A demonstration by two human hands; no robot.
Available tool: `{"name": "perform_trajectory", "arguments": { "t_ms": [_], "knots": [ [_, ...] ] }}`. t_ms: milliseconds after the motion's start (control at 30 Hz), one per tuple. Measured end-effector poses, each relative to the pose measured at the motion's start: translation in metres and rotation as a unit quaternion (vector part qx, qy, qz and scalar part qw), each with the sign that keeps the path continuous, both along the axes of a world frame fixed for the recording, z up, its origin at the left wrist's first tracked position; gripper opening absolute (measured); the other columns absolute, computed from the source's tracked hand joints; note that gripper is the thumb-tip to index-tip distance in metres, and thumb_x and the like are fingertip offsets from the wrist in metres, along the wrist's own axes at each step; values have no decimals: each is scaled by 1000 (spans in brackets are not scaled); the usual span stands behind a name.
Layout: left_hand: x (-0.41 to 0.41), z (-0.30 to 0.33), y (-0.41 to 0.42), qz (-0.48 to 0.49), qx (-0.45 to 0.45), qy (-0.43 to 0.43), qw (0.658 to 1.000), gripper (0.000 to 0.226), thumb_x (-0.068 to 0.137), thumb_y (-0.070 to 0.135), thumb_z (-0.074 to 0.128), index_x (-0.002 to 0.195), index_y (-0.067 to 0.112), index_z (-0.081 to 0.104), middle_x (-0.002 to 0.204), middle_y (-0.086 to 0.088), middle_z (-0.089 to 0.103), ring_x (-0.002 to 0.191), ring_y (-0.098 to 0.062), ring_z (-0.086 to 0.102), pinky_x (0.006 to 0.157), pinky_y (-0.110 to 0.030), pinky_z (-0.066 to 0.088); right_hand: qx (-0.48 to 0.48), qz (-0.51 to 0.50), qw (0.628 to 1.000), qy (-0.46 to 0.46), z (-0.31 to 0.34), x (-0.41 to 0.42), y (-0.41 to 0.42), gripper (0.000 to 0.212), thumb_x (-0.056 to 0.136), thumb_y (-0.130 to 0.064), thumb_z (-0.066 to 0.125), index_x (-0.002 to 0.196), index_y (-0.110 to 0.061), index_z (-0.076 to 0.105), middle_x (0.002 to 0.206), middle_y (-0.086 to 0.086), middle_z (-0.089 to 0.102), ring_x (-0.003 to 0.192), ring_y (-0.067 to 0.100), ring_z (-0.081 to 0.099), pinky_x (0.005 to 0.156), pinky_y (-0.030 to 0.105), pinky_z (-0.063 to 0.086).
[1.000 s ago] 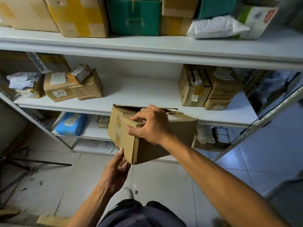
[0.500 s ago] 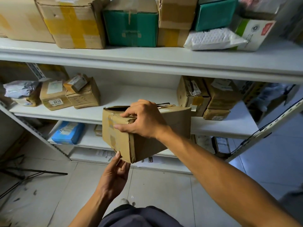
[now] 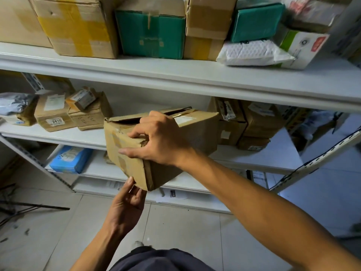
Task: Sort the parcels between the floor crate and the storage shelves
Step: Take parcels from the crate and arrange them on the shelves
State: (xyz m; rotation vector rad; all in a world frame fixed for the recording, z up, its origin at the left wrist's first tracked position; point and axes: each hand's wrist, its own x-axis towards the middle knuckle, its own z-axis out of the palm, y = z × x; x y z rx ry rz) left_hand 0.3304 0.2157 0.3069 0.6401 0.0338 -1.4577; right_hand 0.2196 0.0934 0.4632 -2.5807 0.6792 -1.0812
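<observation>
White metal shelves (image 3: 175, 79) fill the wall ahead, above a pale tiled floor (image 3: 185, 227). Held in the air in front of the middle shelf is a worn brown cardboard box (image 3: 197, 132), tilted so one bottom corner points down toward the person, its top flap gaping slightly along the far edge.

The right hand (image 3: 160, 141) is clamped over the box's near top corner, fingers curled across the top and the thumb pressed along the left face. The left hand (image 3: 127, 208) sits below it, fingertips touching the lowest corner of the box from underneath (whether it bears weight or only steadies, I cannot tell); its fingers are nearly straight, lightly bent at the tips.

Beyond and left of the hands, on the middle shelf, stands a small carton labelled 0410 (image 3: 52, 114) with more brown parcels stacked just beside it. Behind the right hand, on the same shelf, is another cluster of brown parcels (image 3: 254, 122), partly hidden by the held box. Above the hands, the top shelf carries a yellow-taped carton (image 3: 76, 28), a green box (image 3: 150, 34) and a white padded mailer (image 3: 252, 52). Below and left of the hands, a blue packet (image 3: 70, 159) lies on the lower shelf.
</observation>
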Motion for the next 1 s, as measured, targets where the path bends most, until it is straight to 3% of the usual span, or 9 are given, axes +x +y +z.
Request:
{"name": "perform_trajectory", "arguments": {
  "t_ms": [167, 333, 467, 600, 633, 733, 800, 867, 1000],
  "knots": [
    [-15, -21, -35, -15, 39, 14, 999, 18, 90, 12, 61, 101, 10, 74, 103, -9, 76, 92, -17, 76, 75, -27, 62, 20, -7, 999, 46, -47, -12, -33, 34, 68, -25, 93, 90, -6, 75, 86, 9, 71, 83, 29, 57, 72, 29, 40],
    [-20, -49, -66, -27, 132, -25, 991, 12, 101, 17, 58, 105, 11, 68, 99, -8, 78, 87, -19, 77, 75, -32, 62, 64, -55, 994, 70, -111, -42, -55, 44, 69, -31, 92, 100, -12, 68, 96, 3, 67, 97, 21, 51, 78, 35, 46],
    [-1, -47, -85, -164, 170, -239, 942, 16, 97, 23, 65, 108, 12, 68, 94, -4, 77, 89, -17, 75, 82, -31, 57, 102, -157, 977, 100, -143, -56, -70, 62, 66, -52, 88, 118, -27, 64, 112, -4, 47, 110, 18, 42, 89, 36, 48],
    [35, -39, -100, -135, 156, -530, 823, 74, 86, 18, 81, 150, 19, 44, 124, -5, 67, 116, -27, 66, 93, -39, 54, 278, -267, 914, 126, -177, -65, -78, 104, 64, -46, 93, 150, -30, 36, 150, -4, 13, 136, 24, 37, 107, 37, 45],
    [46, -34, -107, -106, 140, -618, 766, 82, 82, 21, 84, 152, 23, 41, 132, -5, 59, 122, -26, 59, 98, -41, 52, 305, -281, 903, 112, -182, -65, -80, 115, 65, -44, 93, 155, -30, 24, 155, -6, 6, 139, 25, 37, 108, 37, 43],
    [77, -19, -137, -62, 61, -849, 521, 88, 77, 29, 88, 152, 27, 42, 152, -7, 43, 136, -29, 40, 109, -50, 43, 375, -319, 869, 55, -188, -54, -92, 142, 63, -33, 96, 159, -36, -9, 166, 1, -12, 144, 13, 16, 113, 34, 27],
    [90, -10, -161, -100, -3, -900, 425, 88, 78, 36, 86, 154, 30, 42, 163, -8, 31, 149, -36, 24, 115, -60, 34, 440, -348, 828, 18, -187, -46, -103, 138, 60, -28, 99, 160, -23, 4, 166, 11, 12, 150, 18, 16, 120, 37, 25],
    [95, -3, -184, -166, -45, -917, 359, 84, 83, 47, 79, 156, 39, 36, 170, -3, 14, 155, -38, 2, 119, -64, 20, 472, -360, 805, -3, -185, -41, -114, 109, 56, -23, 100, 145, -16, 38, 145, 10, 49, 136, 26, 47, 111, 41, 45],
    [98, -1, -206, -254, -74, -909, 321, 66, 94, 52, 63, 154, 48, 34, 170, 5, 12, 155, -38, -3, 112, -72, 26, 483, -353, 801, -4, -180, -34, -124, 93, 56, -17, 99, 134, -16, 49, 123, -1, 55, 112, 16, 54, 90, 30, 48]
  ]
}}
